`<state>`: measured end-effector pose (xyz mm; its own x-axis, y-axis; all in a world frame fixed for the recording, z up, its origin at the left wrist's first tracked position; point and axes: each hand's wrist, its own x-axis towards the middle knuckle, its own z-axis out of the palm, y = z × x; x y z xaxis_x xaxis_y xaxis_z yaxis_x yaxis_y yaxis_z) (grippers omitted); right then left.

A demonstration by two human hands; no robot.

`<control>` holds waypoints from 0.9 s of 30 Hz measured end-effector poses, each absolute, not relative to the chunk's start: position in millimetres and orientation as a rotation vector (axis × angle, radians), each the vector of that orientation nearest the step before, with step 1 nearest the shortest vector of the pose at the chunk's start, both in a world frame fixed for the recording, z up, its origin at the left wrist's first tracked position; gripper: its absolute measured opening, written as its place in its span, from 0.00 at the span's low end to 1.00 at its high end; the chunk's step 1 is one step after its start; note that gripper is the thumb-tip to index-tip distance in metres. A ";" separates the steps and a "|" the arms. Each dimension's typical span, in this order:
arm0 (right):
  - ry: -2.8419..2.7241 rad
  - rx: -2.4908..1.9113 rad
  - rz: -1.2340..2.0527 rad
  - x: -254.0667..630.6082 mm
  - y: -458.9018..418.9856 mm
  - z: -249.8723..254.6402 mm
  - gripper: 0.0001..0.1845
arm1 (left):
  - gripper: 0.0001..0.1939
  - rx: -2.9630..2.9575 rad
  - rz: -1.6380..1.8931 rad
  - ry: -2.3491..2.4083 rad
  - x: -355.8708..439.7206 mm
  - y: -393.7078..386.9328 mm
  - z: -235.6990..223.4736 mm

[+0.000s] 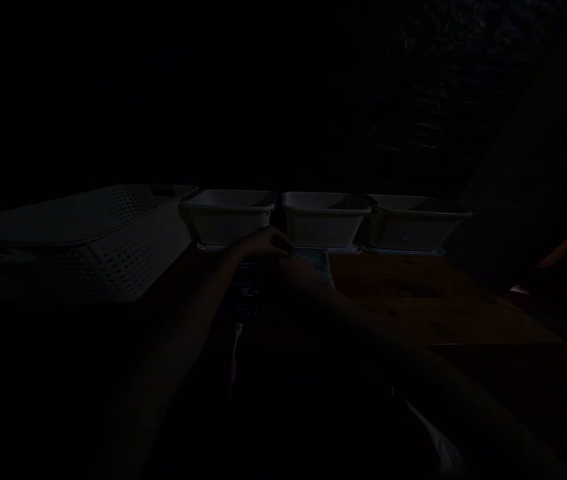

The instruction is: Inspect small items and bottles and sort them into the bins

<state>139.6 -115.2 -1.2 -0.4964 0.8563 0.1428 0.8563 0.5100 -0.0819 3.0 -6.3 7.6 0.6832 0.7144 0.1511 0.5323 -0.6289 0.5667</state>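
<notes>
The scene is very dark. My left hand [265, 241] is bent at the wrist over the table, its fingers curled down and closed. Close beside it, my right hand [299, 272] looks closed, with its fingertips lost in shadow. A grey-blue cloth [319, 260] lies right behind and beside my right hand. Whatever either hand grips is too dark to make out. Below my left hand is a dark, flat device with a dimly lit screen [243, 292]. A white cable plug [238, 329] lies just in front of it.
Three pale tubs [233, 223], [326, 223], [408, 230] stand in a row at the back of the wooden table [413, 300]. A large perforated basket [128, 260] is at the left. At the far right, part of another person's arm [566, 248] shows dimly.
</notes>
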 end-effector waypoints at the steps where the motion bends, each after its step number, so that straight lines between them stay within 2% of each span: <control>1: -2.583 -1.489 0.005 138.7 -114.8 -1.8 0.17 | 0.18 2.407 0.492 0.965 2.9 -6.9 8.2; 18: -2.569 -1.396 0.073 136.8 -108.8 -18.8 0.23 | 0.17 2.422 0.449 0.974 2.5 -9.5 5.9; 27: -2.616 -1.121 0.251 146.0 -90.2 -21.9 0.20 | 0.16 2.496 0.436 0.977 7.0 -19.3 14.0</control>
